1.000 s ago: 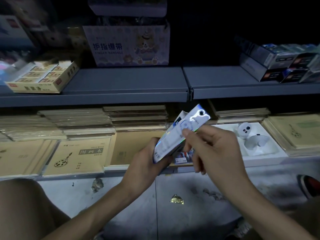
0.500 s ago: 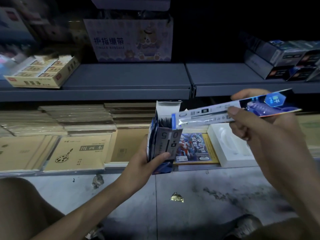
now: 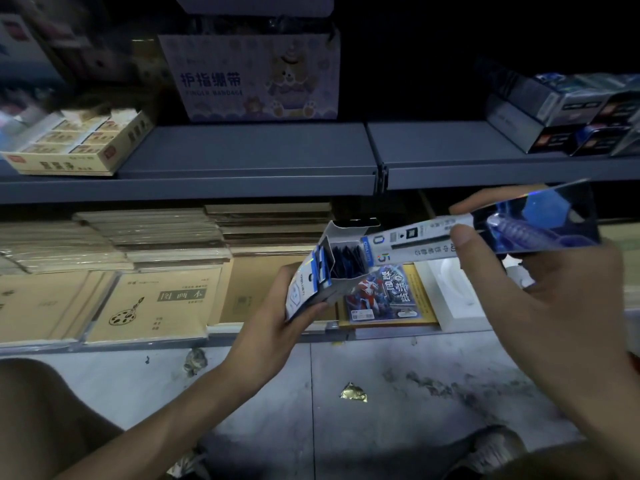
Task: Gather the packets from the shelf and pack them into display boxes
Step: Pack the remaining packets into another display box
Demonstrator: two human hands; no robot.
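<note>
My left hand (image 3: 277, 317) grips a small white-and-blue display box (image 3: 322, 278), held with its open top up. Dark packets (image 3: 346, 263) stand inside it. My right hand (image 3: 540, 289) pinches a long flat packet (image 3: 485, 233), white at one end and shiny blue at the other. The packet lies almost level, and its white end touches the box's open mouth. More dark packet boxes (image 3: 571, 116) sit on the upper shelf at the right.
Grey shelf boards (image 3: 242, 157) run across above. A finger-bandage carton (image 3: 252, 77) and a yellow tray of small boxes (image 3: 76, 143) stand on them. Stacks of brown sketchbooks (image 3: 152, 299) fill the lower shelf, with a blue card pack (image 3: 384, 296) and a white tray (image 3: 453, 296). A foil scrap (image 3: 353, 393) lies on the floor.
My right hand lifted the long packet away from the box to the right, turned it level, and now brings its white end to the box's open top. My left hand turned the box upright.
</note>
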